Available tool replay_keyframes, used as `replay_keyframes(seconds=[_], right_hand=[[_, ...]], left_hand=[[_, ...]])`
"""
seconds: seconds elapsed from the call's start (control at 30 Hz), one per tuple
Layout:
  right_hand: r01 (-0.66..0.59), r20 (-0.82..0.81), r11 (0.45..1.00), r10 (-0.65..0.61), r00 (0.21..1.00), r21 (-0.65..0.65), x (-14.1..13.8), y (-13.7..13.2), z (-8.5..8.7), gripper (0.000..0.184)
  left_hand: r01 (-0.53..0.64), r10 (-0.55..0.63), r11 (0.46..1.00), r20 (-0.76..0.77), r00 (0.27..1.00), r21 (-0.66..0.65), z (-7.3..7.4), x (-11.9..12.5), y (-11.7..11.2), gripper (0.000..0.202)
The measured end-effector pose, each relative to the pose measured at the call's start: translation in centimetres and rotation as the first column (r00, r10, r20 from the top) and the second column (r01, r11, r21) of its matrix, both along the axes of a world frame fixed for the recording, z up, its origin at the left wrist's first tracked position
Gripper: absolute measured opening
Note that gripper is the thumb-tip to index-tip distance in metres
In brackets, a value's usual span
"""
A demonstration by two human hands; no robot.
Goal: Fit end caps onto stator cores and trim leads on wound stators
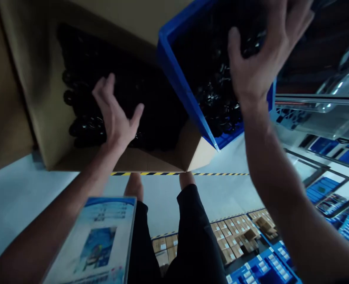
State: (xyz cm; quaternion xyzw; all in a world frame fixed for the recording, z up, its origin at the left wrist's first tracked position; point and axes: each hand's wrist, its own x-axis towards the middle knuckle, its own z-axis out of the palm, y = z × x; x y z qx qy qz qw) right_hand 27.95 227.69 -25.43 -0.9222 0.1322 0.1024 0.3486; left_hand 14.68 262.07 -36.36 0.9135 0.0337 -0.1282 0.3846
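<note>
My left hand [115, 112] hovers open, fingers spread, over a large cardboard box [41, 98] filled with dark, shiny black parts [85, 126]. It holds nothing. My right hand [257, 59] reaches up over a blue plastic crate [180, 86] that is tilted and also full of black parts [218, 106]. Its fingers are spread and curl over the parts; I cannot make out anything gripped in them.
A yellow-black striped tape line [174, 173] runs on the pale floor before the box. My legs in black trousers [192, 236] are below. A printed sheet [97, 244] lies at bottom left. Small cartons [236, 236] and blue trays [263, 268] sit at lower right; a metal-framed machine [325, 118] stands right.
</note>
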Motion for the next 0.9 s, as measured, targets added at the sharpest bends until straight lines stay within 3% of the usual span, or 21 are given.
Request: replay_keyframes(seconds=[0.03, 0.1, 0.17, 0.27, 0.37, 0.43, 0.5, 0.63, 0.77, 0.9], right_hand=[[-0.075, 0.037, 0.976, 0.084, 0.996, -0.205, 2.0, -1.5, -0.7, 0.099], [-0.249, 0.013, 0.906, 0.269, 0.963, -0.341, 4.1, -3.3, -2.6, 0.106], [-0.365, 0.01, 0.87, 0.39, 0.921, -0.331, 3.7, -3.9, -4.1, 0.096], [-0.387, 0.078, 0.873, 0.426, 0.901, -0.298, -0.3, -4.5, -4.9, 0.067], [-0.307, 0.111, 0.913, 0.346, 0.932, -0.268, -5.6, -6.2, -5.2, 0.044], [-0.244, 0.106, 0.934, 0.279, 0.954, -0.262, -8.7, -7.9, -5.9, 0.041], [-0.198, 0.111, 0.949, 0.23, 0.967, -0.246, -11.2, -9.6, -7.2, 0.044], [-0.141, 0.147, 0.98, 0.161, 0.976, -0.141, -14.2, -11.4, -9.8, 0.05], [-0.151, 0.127, 0.988, 0.145, 0.981, 0.041, -13.1, -10.5, -11.2, 0.051], [-0.219, 0.133, 0.962, 0.198, 0.971, 0.165, -9.7, -8.6, -10.3, 0.08]], left_hand=[[0.042, -0.042, 0.999, 0.023, 0.999, 0.022, 2.2, 0.6, -1.2, 0.089], [0.13, -0.135, 0.99, 0.105, 0.985, 0.052, 5.6, 2.7, -3.8, 0.087], [0.244, -0.252, 0.968, 0.19, 0.949, 0.063, 7.7, 5.6, -6.7, 0.082], [0.425, -0.431, 0.902, 0.108, 0.896, 0.072, 8.4, 9.6, -11.4, 0.079], [0.457, -0.445, 0.876, -0.108, 0.889, 0.153, 6.6, 10.6, -15.6, 0.096], [0.444, -0.41, 0.869, -0.186, 0.893, 0.218, 5.2, 9.0, -17.5, 0.105], [0.445, -0.409, 0.86, -0.182, 0.894, 0.25, 4.4, 6.1, -18.5, 0.101], [0.477, -0.449, 0.831, -0.162, 0.879, 0.288, 4.8, -0.6, -19.0, 0.083], [0.545, -0.489, 0.789, -0.246, 0.837, 0.283, 5.6, -5.0, -19.6, 0.075], [0.6, -0.524, 0.749, -0.303, 0.796, 0.281, 5.3, -6.0, -20.1, 0.068]])
